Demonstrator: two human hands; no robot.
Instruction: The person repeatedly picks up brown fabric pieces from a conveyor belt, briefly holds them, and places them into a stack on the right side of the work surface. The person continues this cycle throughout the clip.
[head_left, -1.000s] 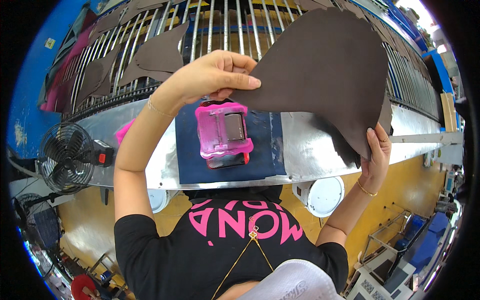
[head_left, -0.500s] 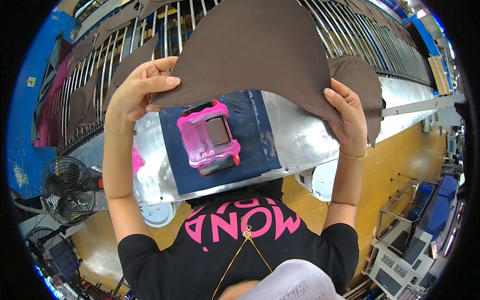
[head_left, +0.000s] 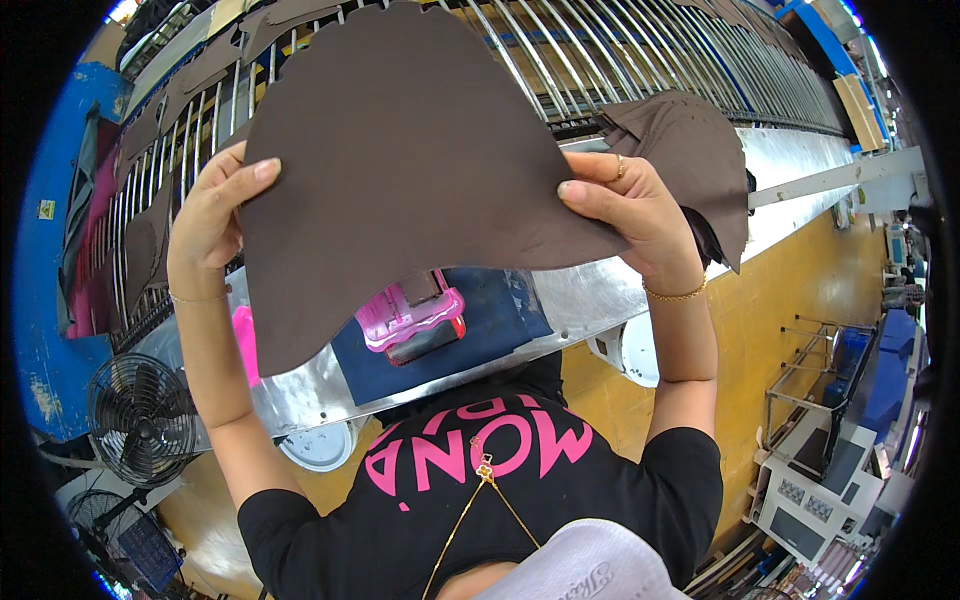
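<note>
one dark brown panel, held above the table.
we pinch its side edges between the fingers of left hand and right hand; one pink tray, partly hidden, lies below.

Bright illumination. Glare on silver metal tabletop, right of flat dark-blue mat. Fisheye curvature bends tabletop edge.

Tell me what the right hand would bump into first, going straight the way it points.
Probably the brown sheet: the right hand pinches its edge, and the sheet spreads leftward across that line. Depth is unclear from this view.
</note>
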